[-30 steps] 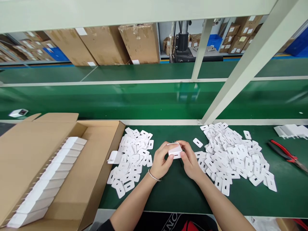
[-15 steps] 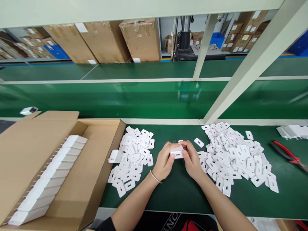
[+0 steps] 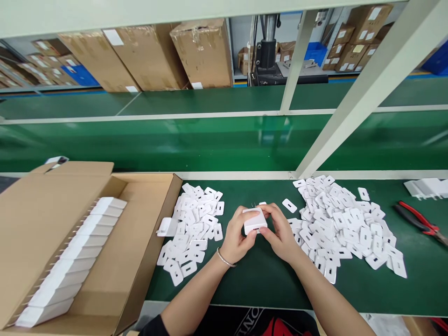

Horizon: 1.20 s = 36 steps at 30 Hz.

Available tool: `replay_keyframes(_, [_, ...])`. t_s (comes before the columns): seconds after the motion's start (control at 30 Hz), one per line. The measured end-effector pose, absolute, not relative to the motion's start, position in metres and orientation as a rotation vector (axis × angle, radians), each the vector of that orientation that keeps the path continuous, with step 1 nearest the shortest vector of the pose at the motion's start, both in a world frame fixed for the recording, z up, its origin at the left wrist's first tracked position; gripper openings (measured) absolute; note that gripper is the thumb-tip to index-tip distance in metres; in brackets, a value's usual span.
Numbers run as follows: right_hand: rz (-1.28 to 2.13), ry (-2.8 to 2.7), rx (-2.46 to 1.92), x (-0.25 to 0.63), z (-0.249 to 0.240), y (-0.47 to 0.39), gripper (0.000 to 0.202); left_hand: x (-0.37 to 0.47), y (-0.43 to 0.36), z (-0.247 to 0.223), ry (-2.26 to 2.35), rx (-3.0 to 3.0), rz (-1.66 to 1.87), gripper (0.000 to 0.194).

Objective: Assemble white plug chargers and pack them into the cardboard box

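So, left hand [image 3: 236, 237] and right hand [image 3: 283, 237] pinching white plug housing [image 3: 254, 221], well right of cardboard box [image 3: 138, 210]. Smaller plate pile [image 3: 196, 218] just right of box; larger plate heap [image 3: 339, 224], then pliers [image 3: 429, 229], farther right. Housing row [image 3: 81, 252] inside.

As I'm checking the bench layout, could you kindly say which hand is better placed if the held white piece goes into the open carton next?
Probably the left hand: like the right hand, it holds the white piece, but the open carton is on the left, nearer it.
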State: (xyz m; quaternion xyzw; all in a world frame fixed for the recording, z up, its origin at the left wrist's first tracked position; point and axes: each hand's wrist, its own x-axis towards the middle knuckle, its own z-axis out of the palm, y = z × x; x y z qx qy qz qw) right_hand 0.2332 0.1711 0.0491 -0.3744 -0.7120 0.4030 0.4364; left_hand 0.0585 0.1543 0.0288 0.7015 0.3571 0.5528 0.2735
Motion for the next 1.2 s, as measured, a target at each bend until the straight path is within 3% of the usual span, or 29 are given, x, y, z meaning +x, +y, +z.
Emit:
replay_keyframes(0.43, [0.789, -1.854, -1.038, 0.24, 0.038, 0.185, 0.029, 0.049, 0.17, 0.037, 0.943, 1.822, 1.28, 0.047])
replay_keyframes(0.63, [0.682, -1.789, -1.049, 0.244, 0.023, 0.193, 0.038, 0.06, 0.18, 0.035, 0.693, 1.221, 1.203, 0.078])
replay_keyframes(0.8, [0.546, -1.864, -1.066, 0.242, 0.036, 0.188, 0.044, 0.077, 0.178, 0.045, 0.557, 0.85, 1.308, 0.066])
replay_keyframes(1.03, [0.16, -1.862, -1.43, 0.25, 0.023, 0.206, 0.066, -0.012, 0.139, 0.093, 1.076, 1.491, 1.346, 0.041])
replay_keyframes(1.13, [0.212, -1.825, -1.597, 0.254, 0.003, 0.214, 0.074, -0.091, 0.138, 0.097, 1.687, 1.741, 1.358, 0.035])
replay_keyframes(1.2, [0.263, -1.835, -1.579, 0.253, -0.005, 0.214, 0.071, -0.145, 0.148, 0.094, 2.284, 1.796, 1.091, 0.033])
